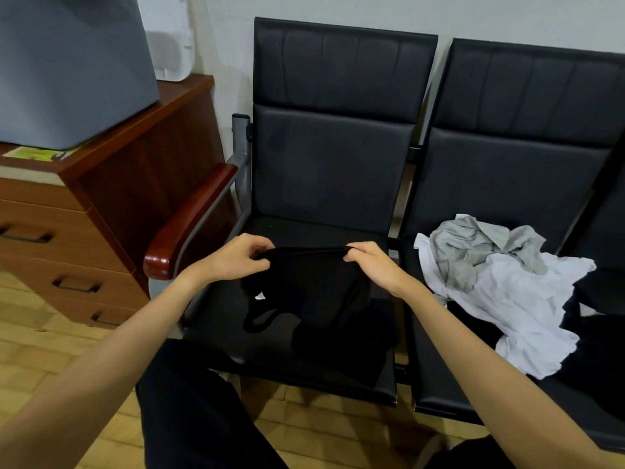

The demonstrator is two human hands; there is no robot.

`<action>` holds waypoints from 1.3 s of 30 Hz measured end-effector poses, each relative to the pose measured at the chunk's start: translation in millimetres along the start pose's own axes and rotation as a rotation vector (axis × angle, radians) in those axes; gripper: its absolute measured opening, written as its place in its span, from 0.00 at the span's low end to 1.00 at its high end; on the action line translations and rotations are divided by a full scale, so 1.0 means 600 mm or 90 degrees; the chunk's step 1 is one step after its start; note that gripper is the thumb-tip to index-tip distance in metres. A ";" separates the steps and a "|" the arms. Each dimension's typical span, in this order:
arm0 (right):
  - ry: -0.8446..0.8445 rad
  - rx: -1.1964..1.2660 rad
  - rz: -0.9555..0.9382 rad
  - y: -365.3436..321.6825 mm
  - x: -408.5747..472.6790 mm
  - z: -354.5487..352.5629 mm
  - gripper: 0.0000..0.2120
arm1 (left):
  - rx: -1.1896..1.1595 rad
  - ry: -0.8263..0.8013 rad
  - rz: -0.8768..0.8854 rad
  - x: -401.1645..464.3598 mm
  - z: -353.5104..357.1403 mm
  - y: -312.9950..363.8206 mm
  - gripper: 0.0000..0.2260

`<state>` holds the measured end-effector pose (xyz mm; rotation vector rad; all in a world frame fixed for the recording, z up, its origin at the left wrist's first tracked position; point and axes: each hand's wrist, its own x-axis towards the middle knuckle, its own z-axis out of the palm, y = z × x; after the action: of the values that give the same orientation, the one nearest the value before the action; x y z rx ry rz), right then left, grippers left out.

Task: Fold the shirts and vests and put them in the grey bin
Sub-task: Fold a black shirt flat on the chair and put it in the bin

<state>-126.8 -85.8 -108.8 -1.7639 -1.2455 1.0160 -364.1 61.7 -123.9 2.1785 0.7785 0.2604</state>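
A black vest (304, 286) hangs over the seat of the left black chair (331, 164). My left hand (241, 257) pinches its top edge on the left and my right hand (370, 262) pinches the same edge on the right, stretching it between them. The vest's lower part with a small white label lies crumpled on the seat. A pile of clothes lies on the right chair: a grey garment (480, 252) on top of a white one (521, 306), with dark fabric (595, 336) at the far right. The grey bin (67, 69) stands on the wooden cabinet at the upper left.
A wooden drawer cabinet (111, 198) stands left of the chairs. The left chair has a red-brown armrest (189, 218). My dark-trousered legs (189, 411) are at the bottom, over a wooden floor (40, 340). A white wall is behind the chairs.
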 end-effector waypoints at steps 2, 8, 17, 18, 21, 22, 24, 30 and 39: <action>0.053 0.006 0.020 -0.004 -0.012 -0.006 0.20 | -0.073 0.017 -0.015 -0.005 -0.001 0.004 0.11; 0.156 0.057 0.059 0.005 -0.022 -0.029 0.17 | -0.073 0.060 -0.039 -0.001 -0.014 0.011 0.12; 0.074 -0.089 0.260 0.061 -0.007 -0.077 0.10 | -0.348 0.222 -0.019 0.013 -0.014 0.070 0.05; 0.014 -0.142 0.290 0.068 -0.007 -0.081 0.08 | -0.359 0.224 -0.006 0.014 -0.011 0.085 0.04; -0.148 -0.278 0.275 0.068 -0.016 -0.090 0.05 | -0.359 0.189 0.033 0.018 -0.002 0.132 0.09; -0.177 -0.314 0.243 0.065 -0.020 -0.091 0.08 | -0.362 0.168 0.046 0.020 0.001 0.144 0.10; -0.196 -0.336 0.191 0.053 -0.027 -0.092 0.16 | -0.398 0.119 0.069 0.022 0.003 0.167 0.14; -0.213 -0.113 -0.010 -0.002 -0.049 -0.094 0.19 | -0.400 0.054 0.076 0.028 0.010 0.202 0.12; 0.008 0.070 -0.171 -0.074 -0.033 -0.057 0.07 | -0.273 0.123 0.166 0.024 0.025 0.203 0.05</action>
<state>-116.9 -97.7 -51.1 -1.4720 -1.3499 0.8981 -292.0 0.9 -44.4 1.8560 0.4832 0.7120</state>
